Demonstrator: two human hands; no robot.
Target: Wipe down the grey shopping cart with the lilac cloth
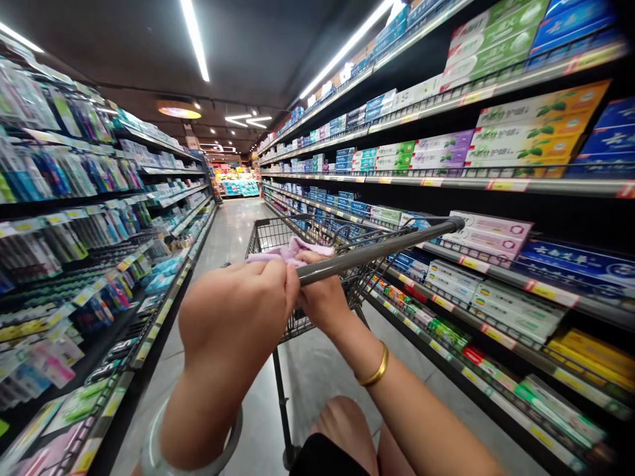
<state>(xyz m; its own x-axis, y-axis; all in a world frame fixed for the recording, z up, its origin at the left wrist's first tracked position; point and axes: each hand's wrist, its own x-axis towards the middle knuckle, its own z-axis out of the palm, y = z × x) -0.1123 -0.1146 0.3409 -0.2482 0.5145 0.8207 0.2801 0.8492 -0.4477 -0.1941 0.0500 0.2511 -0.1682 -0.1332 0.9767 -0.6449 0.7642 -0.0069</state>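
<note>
A grey shopping cart handle [381, 250] slants from the middle up to the right. My left hand [248, 297] is closed at the handle's left end, its fingers curled against a pink cloth. Just right of it, my right hand [320, 291] is closed below the handle, its fingertips at the same cloth. The pink cloth [292, 251] lies bunched over both hands' fingers. Beyond them is the wire basket of the cart [275, 231]. A gold bangle [378, 367] circles my right wrist, and a pale bangle is on the left.
Shelves of boxed goods [526, 129] line the right side. Hanging packets [64, 165] fill the left shelves. The tiled aisle floor [231, 225] runs ahead to a bright display [241, 184]. My knees show below the cart.
</note>
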